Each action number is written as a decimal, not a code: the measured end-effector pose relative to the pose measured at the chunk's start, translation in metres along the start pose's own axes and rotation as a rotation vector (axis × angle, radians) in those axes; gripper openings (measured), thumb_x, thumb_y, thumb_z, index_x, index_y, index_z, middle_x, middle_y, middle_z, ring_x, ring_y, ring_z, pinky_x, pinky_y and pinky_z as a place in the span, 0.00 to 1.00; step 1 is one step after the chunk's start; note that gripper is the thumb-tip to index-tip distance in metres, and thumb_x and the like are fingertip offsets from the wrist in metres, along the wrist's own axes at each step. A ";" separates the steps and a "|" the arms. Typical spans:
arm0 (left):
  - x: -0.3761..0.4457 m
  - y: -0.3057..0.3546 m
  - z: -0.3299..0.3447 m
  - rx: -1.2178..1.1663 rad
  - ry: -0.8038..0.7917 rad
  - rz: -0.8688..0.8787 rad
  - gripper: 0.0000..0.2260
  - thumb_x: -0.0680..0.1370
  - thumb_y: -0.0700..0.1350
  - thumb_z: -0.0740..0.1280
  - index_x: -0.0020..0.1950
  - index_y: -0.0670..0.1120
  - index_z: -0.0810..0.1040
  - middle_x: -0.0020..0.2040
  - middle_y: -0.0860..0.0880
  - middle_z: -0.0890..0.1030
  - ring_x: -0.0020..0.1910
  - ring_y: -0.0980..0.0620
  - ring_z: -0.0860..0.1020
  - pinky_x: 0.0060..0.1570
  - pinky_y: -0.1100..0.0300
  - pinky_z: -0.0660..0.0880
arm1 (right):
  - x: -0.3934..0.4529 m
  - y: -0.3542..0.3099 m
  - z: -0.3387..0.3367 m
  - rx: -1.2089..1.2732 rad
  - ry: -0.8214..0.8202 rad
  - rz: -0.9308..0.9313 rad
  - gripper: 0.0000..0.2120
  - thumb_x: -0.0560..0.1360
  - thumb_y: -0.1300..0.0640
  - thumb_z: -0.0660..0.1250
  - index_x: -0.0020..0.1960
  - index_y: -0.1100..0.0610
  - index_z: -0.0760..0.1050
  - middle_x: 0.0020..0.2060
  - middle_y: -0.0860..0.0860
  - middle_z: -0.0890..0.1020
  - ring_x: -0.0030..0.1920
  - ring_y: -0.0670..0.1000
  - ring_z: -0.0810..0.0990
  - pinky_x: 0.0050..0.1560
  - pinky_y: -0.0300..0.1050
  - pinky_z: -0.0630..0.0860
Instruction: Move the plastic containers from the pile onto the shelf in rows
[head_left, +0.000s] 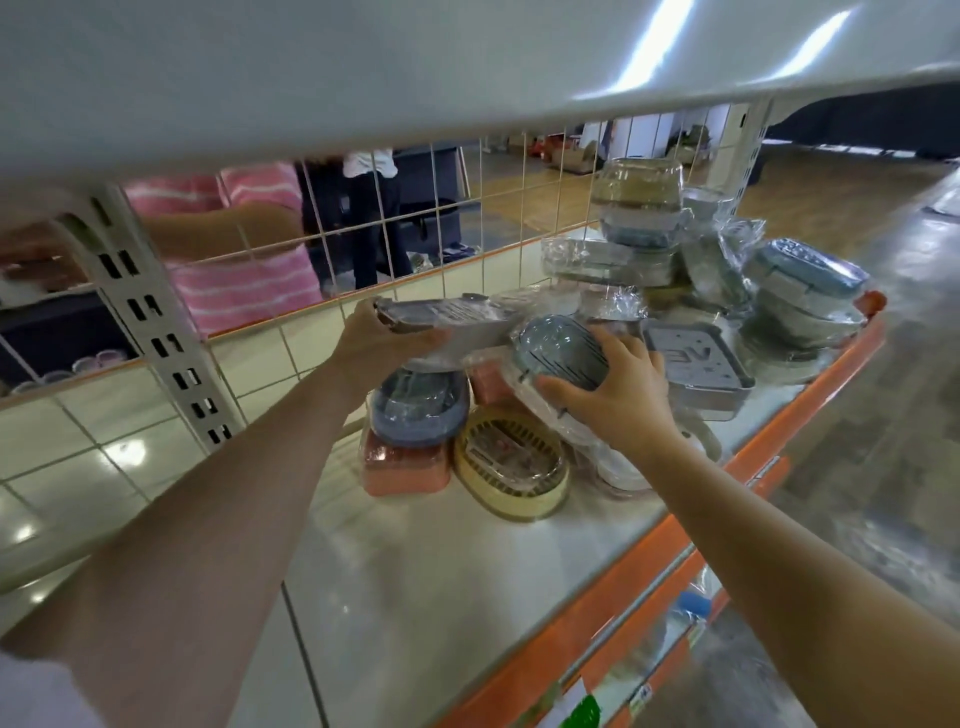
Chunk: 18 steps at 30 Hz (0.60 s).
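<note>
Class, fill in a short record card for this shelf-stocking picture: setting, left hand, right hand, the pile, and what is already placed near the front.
setting: white shelf with an orange front edge and a wire grid back
left hand: grips a flat grey wrapped container, lifted above the others
right hand: grips a blue-grey oval container
pile: wrapped containers heaped at the far right
near front: blue oval container on a pink container, beside a yellow oval container

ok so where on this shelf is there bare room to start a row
Bare shelf surface lies near the camera, between the yellow container and the orange front edge. The far right is crowded by the wrapped pile. Left hand and right hand each hold a container there.
</note>
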<state>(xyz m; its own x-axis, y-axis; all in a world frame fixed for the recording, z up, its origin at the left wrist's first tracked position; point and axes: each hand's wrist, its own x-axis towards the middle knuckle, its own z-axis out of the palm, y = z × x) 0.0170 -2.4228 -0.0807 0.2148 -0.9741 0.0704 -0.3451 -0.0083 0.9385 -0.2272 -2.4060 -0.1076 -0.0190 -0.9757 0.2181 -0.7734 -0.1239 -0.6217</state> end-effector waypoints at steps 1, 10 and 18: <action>-0.002 0.002 0.001 0.030 0.010 0.038 0.31 0.57 0.56 0.80 0.53 0.43 0.76 0.46 0.45 0.81 0.45 0.49 0.79 0.44 0.54 0.75 | -0.001 0.000 0.000 -0.005 -0.002 -0.004 0.44 0.66 0.34 0.69 0.75 0.51 0.58 0.68 0.53 0.67 0.68 0.57 0.60 0.70 0.58 0.61; -0.038 0.004 -0.007 0.068 0.236 0.186 0.12 0.66 0.46 0.78 0.38 0.50 0.74 0.32 0.56 0.79 0.28 0.63 0.74 0.29 0.71 0.70 | -0.016 -0.005 0.001 0.015 -0.018 -0.106 0.44 0.67 0.35 0.70 0.75 0.51 0.58 0.68 0.53 0.67 0.66 0.56 0.61 0.69 0.55 0.61; -0.092 -0.021 -0.034 -0.030 0.395 0.144 0.18 0.67 0.44 0.78 0.35 0.52 0.67 0.31 0.56 0.74 0.29 0.60 0.71 0.34 0.61 0.71 | -0.041 -0.028 0.012 0.013 -0.120 -0.226 0.44 0.67 0.36 0.70 0.75 0.52 0.57 0.69 0.53 0.66 0.68 0.56 0.61 0.70 0.54 0.62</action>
<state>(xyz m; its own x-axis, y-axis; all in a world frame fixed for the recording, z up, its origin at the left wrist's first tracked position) 0.0355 -2.3250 -0.0954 0.5016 -0.8036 0.3204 -0.3716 0.1343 0.9186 -0.1967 -2.3648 -0.1080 0.2295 -0.9372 0.2625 -0.7413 -0.3431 -0.5768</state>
